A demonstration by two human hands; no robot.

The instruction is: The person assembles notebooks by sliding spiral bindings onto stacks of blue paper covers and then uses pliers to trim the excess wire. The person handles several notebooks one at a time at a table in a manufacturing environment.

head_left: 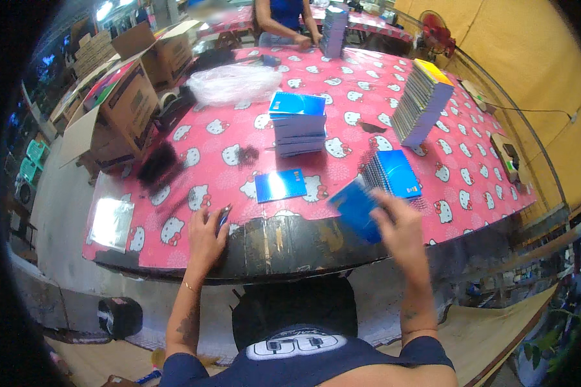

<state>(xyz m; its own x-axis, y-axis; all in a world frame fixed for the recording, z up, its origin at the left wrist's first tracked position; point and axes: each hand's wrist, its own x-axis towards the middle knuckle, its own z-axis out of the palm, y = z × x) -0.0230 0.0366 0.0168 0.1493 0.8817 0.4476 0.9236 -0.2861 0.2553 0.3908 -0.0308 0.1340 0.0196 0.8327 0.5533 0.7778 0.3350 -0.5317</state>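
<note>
My right hand (397, 229) grips a small blue notebook (355, 213), slightly blurred and tilted above the table's front edge. Just beyond it stands a short stack of blue spiral notebooks (399, 174). One blue notebook (281, 186) lies flat in front of me, between my hands. My left hand (206, 235) rests at the table edge, its fingers closed around a slim blue-and-dark pen-like tool (224, 215), mostly hidden. Farther back, a taller pile of blue notebooks (299, 126) sits near the middle. To its right rises a tall spiral-bound stack (423, 103) with a yellow top.
A pink patterned cloth covers the table (342, 148). Open cardboard boxes (119, 109) stand at the left, beside a clear plastic bag (235, 84). A clear plastic packet (112, 222) lies at the left corner. Across the table, another person (284, 22) works beside a notebook stack (334, 32).
</note>
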